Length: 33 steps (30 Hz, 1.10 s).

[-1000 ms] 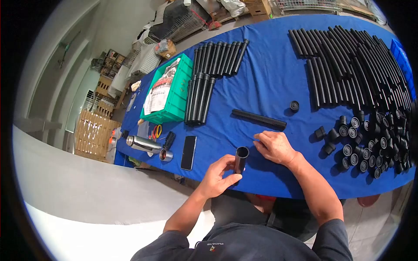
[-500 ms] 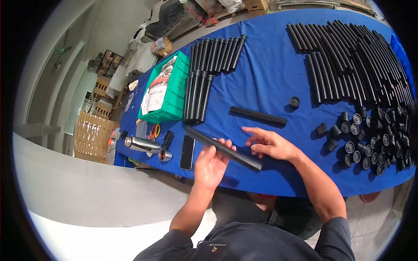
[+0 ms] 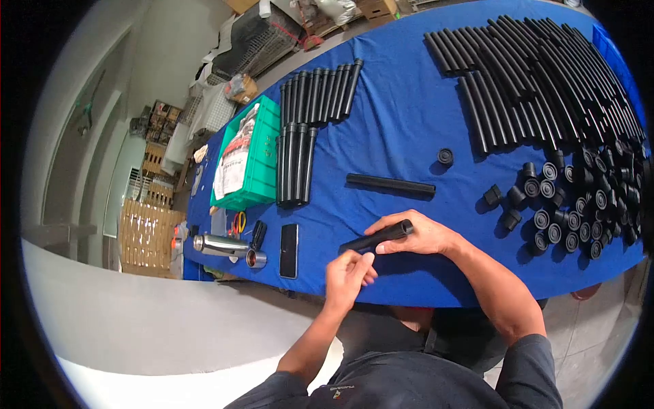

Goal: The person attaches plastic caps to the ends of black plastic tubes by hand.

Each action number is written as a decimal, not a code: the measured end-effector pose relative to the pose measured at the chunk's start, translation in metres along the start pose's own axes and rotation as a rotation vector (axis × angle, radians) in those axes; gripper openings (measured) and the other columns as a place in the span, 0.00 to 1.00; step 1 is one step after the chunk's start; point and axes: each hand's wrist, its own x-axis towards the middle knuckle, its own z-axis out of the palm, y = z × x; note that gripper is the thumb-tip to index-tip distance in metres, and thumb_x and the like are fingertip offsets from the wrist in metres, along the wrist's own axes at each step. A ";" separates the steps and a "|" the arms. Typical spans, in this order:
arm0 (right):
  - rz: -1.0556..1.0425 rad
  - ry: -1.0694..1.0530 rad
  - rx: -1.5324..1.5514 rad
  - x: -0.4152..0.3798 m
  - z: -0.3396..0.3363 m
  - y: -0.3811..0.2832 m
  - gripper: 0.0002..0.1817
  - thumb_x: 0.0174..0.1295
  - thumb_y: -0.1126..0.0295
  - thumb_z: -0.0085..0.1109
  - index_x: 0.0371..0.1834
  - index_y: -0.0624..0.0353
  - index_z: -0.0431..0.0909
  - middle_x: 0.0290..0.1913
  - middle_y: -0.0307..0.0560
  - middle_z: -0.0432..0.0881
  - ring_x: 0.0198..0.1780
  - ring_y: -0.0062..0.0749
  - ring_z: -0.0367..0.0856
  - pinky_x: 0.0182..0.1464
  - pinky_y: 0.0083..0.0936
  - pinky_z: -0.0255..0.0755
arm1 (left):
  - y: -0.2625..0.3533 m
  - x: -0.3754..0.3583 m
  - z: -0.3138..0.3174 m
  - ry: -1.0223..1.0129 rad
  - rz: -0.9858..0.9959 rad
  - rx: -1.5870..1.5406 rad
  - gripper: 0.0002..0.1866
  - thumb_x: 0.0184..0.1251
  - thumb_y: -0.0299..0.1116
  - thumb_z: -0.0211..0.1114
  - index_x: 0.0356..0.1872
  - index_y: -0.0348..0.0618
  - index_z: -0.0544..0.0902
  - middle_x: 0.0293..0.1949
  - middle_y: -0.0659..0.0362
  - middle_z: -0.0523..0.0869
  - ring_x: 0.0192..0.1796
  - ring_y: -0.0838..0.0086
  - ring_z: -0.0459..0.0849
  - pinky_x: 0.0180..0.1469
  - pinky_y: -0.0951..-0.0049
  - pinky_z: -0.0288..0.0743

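- Right hand (image 3: 422, 235) curled around one end of a black tube (image 3: 377, 238), held above the desk (image 3: 402, 129).
- Left hand (image 3: 349, 273) pinches the tube's other end.
- Loose tube (image 3: 390, 185) lies beyond.

A single head-worn camera looks forward and steeply down from above the person's own chest, through a fisheye lens that rounds the picture with dark corners. It faces across the blue desk (image 3: 409, 129), whose near edge runs close below and whose far end bends away toward the top. The forearms enter from the bottom, close to the lens. The floor shows at left.
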 end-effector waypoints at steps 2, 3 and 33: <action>0.030 -0.032 0.066 -0.002 -0.002 -0.004 0.28 0.65 0.63 0.76 0.67 0.59 0.82 0.53 0.45 0.90 0.55 0.29 0.85 0.60 0.32 0.78 | -0.001 0.012 -0.004 0.243 0.696 0.513 0.11 0.71 0.32 0.73 0.42 0.34 0.84 0.39 0.48 0.90 0.38 0.62 0.91 0.40 0.67 0.85; 0.015 -0.039 0.130 -0.002 -0.002 -0.002 0.27 0.66 0.65 0.76 0.67 0.59 0.82 0.54 0.45 0.90 0.56 0.29 0.85 0.62 0.32 0.78 | 0.006 0.018 -0.002 0.260 0.759 0.648 0.11 0.69 0.30 0.73 0.44 0.33 0.84 0.41 0.47 0.90 0.41 0.59 0.91 0.43 0.65 0.85; 0.134 0.906 -1.373 -0.016 -0.066 0.020 0.25 0.61 0.79 0.57 0.65 0.58 0.76 0.62 0.53 0.77 0.57 0.49 0.79 0.61 0.41 0.74 | 0.015 0.002 -0.022 -0.021 0.528 0.263 0.18 0.65 0.23 0.76 0.56 0.37 0.86 0.54 0.53 0.91 0.54 0.73 0.89 0.57 0.72 0.80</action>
